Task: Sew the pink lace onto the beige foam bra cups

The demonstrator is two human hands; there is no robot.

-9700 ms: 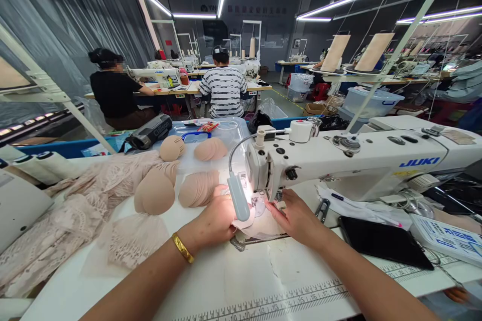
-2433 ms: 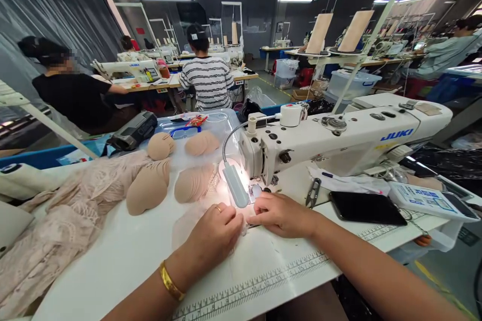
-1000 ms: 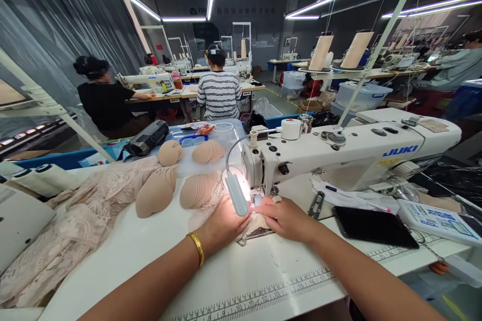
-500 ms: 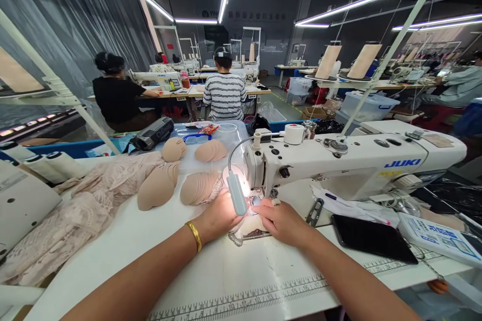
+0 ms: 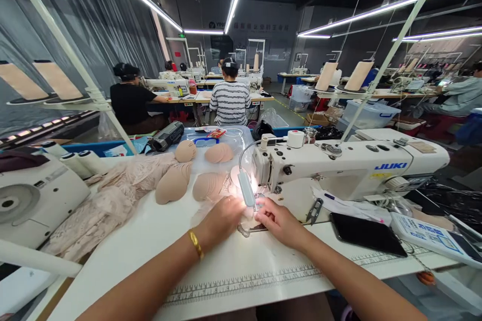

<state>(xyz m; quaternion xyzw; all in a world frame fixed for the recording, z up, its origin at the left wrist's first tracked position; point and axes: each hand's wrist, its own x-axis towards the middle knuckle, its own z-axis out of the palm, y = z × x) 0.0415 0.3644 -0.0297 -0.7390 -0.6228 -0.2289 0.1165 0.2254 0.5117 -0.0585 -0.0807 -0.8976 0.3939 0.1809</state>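
My left hand (image 5: 225, 216), with a gold bangle on its wrist, is closed on pale beige fabric (image 5: 248, 221) just left of the needle area. Sheer material of the same tone trails out behind its knuckles. Thumb and fingers of my right hand (image 5: 277, 220) pinch the fabric's right side, close to the presser foot. Above the hands hangs a small grey lamp (image 5: 246, 188); its glare and body hide the left fingertips and the needle. The white sewing machine (image 5: 339, 165) stands behind and to the right.
Beige moulded cups (image 5: 173, 184) lie in stacks at the left, beside a heap of lace (image 5: 124, 195). Thread snips (image 5: 315, 210), a black phone (image 5: 371, 234) and a white box (image 5: 433, 238) are at the right. A ruler strip (image 5: 241, 285) runs along the front edge. Two co-workers sit ahead.
The camera view has shifted, so the lamp and cups appear farther right. My left hand has drawn slightly back from the lamp, and my right hand sits a little nearer to it.
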